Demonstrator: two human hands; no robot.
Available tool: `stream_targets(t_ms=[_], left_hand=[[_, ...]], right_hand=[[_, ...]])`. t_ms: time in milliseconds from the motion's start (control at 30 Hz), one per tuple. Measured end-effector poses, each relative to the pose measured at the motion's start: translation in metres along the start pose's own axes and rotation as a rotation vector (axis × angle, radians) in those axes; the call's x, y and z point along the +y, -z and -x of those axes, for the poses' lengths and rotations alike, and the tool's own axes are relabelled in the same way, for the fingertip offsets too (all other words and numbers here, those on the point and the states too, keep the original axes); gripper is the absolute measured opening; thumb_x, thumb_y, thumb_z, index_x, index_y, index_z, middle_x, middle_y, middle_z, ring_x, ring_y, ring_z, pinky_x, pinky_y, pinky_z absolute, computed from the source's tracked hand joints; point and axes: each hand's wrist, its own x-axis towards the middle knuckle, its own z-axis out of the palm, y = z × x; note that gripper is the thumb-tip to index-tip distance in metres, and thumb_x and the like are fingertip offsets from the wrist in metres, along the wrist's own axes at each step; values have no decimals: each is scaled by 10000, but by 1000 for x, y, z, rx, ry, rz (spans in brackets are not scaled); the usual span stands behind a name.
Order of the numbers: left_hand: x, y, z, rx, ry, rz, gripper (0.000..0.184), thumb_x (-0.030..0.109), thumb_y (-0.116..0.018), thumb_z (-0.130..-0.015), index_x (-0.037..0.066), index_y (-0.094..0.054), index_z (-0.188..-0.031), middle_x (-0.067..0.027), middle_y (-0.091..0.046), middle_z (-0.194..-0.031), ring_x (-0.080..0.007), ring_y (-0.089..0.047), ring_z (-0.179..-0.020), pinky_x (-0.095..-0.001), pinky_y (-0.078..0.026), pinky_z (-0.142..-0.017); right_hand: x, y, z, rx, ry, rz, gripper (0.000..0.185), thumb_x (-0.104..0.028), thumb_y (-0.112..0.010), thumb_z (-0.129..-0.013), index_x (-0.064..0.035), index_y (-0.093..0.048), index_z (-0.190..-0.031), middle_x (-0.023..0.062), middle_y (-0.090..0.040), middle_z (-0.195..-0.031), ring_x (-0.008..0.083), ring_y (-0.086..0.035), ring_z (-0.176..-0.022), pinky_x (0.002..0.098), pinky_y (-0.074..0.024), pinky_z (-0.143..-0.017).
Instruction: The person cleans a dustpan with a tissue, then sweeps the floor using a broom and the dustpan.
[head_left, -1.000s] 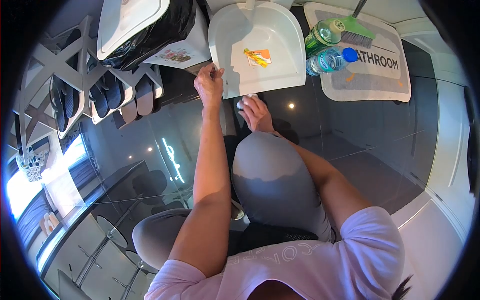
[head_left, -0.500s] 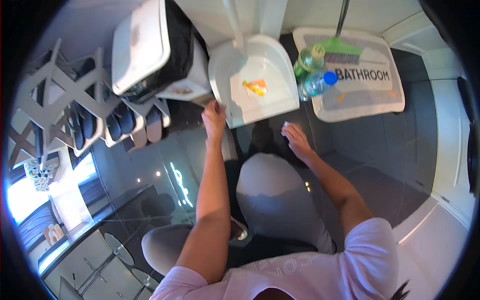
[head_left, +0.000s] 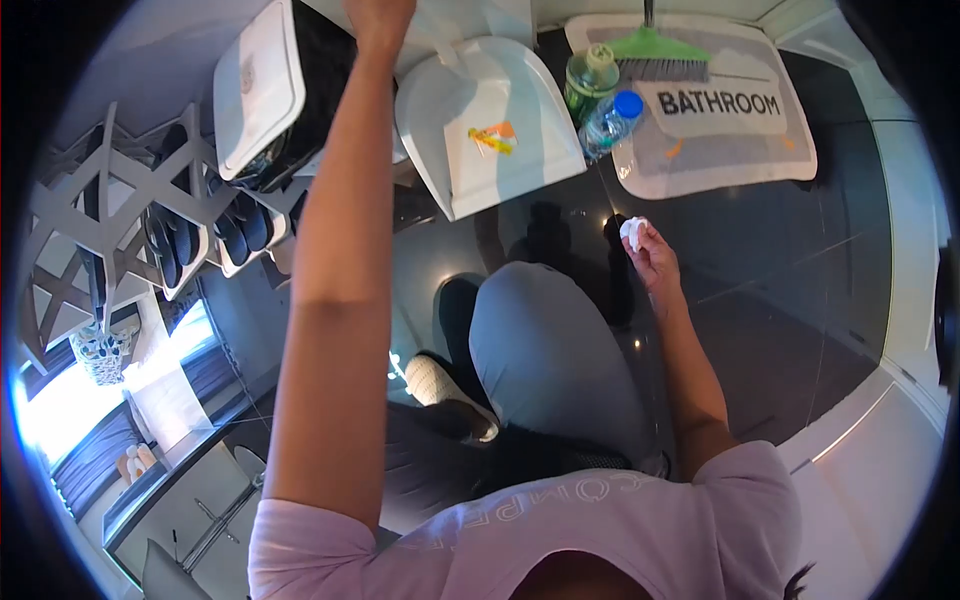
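Observation:
In the head view, my right hand [head_left: 655, 262] is above the dark floor, its fingers closed on a small crumpled white tissue [head_left: 633, 233]. My left hand [head_left: 380, 22] reaches far forward beside the bin, and its fingers are cut off by the top edge, so their hold cannot be seen. Ahead of my knees lies a white dustpan [head_left: 540, 165] with small yellow and orange scraps [head_left: 493, 138] in it. Just right of it, a green bottle [head_left: 588, 82] and a clear bottle with a blue cap [head_left: 610, 125] stand or lean close together.
A white bin [head_left: 262, 92] with a black liner stands left of the dustpan. Beyond it is a grey lattice shoe rack [head_left: 120, 190] with slippers. A green broom [head_left: 655, 48] rests on the bathroom mat [head_left: 720, 165]. A white door [head_left: 915, 230] is at the right.
My left hand has gone from beside the dustpan's front edge up and forward past the bin. My right hand has moved right with the white tissue, and the view has shifted slightly.

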Motion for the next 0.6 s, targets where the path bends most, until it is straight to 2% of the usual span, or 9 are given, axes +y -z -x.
stream_targets(t_ms=[67,200,267,333,400,467,533,567,600], left_hand=[[-13,4,-14,-229,-6,111,211,147,-595,-842,-47,-526,-887,-112,-603,-762,-167,-573,-696,-302,-455,-593],[15,35,0,-269,-76,-135,183,149,-596,-844,-12,-534,-908,-78,-597,-679,-144,-564,-642,-270,-444,-587],[30,50,10,-265,-96,-85,186,164,-603,-845,0,-543,-909,-93,-616,-701,-146,-572,-639,-257,-439,-583],[34,71,12,-407,-154,-94,382,277,-716,-751,-27,-592,-945,-61,-657,-780,-115,-587,-678,-227,-449,-642],[47,93,25,-389,-282,-205,275,247,-688,-784,-1,-629,-888,-3,-660,-682,-54,-589,-644,-181,-433,-637],[48,114,39,-335,-272,-211,168,120,-725,-747,-1,-655,-842,-50,-659,-728,-101,-624,-685,-203,-465,-651],[52,145,51,-404,-309,-293,156,76,-712,-752,-26,-668,-860,-65,-658,-730,-110,-629,-673,-217,-476,-642],[49,155,54,-355,-482,-255,143,114,-749,-726,-3,-667,-736,-38,-641,-650,-60,-570,-576,-191,-444,-536],[51,160,62,-355,-355,-49,99,77,-716,-753,3,-653,-736,-47,-623,-609,-67,-546,-524,-202,-430,-504]], right_hand=[[3,-9,14,81,81,70,201,-68,-606,-832,-24,-599,-1028,71,-594,-1015,174,-580,-927,307,-456,-856],[25,2,8,298,472,580,222,-34,-673,-766,3,-640,-983,74,-578,-961,147,-566,-878,275,-478,-762],[31,-10,5,310,544,616,195,-66,-691,-759,3,-664,-939,65,-570,-961,131,-557,-871,255,-467,-741],[37,-12,-4,313,639,742,189,-77,-681,-768,-8,-665,-944,71,-563,-1001,126,-555,-871,247,-458,-740],[37,-21,-7,327,709,850,180,-85,-645,-794,-9,-658,-956,94,-554,-985,168,-567,-845,261,-452,-738],[35,-28,-11,366,941,1328,196,-87,-599,-821,-6,-635,-995,128,-531,-961,241,-560,-848,300,-452,-754],[36,-37,-13,387,991,1413,216,-63,-554,-833,-6,-600,-1037,156,-498,-956,299,-521,-876,352,-440,-777],[36,-37,-15,335,1068,1515,222,-53,-548,-830,-1,-588,-1042,156,-492,-963,303,-504,-890,365,-432,-786],[37,-40,-15,280,1142,1617,228,-43,-542,-827,4,-577,-1048,156,-485,-970,308,-487,-904,377,-423,-795]])
